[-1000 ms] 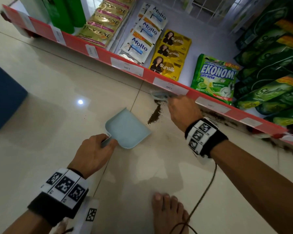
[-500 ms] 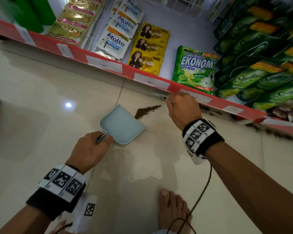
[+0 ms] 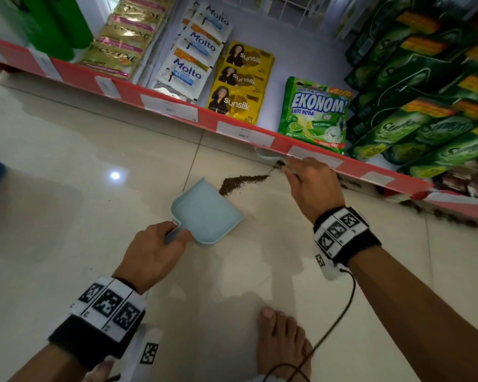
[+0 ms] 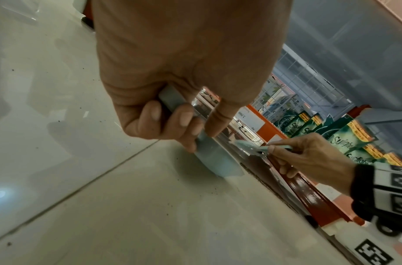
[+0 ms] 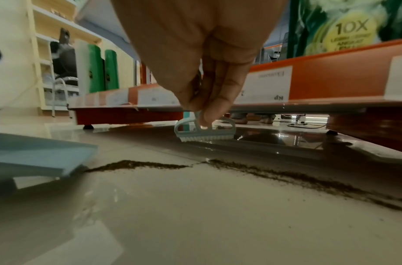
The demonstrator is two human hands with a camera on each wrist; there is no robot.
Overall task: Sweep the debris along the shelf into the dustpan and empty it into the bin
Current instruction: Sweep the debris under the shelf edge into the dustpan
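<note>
Left hand (image 3: 152,252) grips flat plastic dustpan (image 3: 207,213) handle — right hand (image 3: 312,186) pinches bristled brush (image 5: 204,132) beside granular debris (image 3: 240,183).

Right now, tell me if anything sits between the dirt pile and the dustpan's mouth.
Nothing visible does. The dirt pile lies on bare floor, its near end at the open lip of the dustpan.

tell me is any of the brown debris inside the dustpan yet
No, the dustpan looks bare inside, and the debris lies on the floor just off its front edge.
</note>
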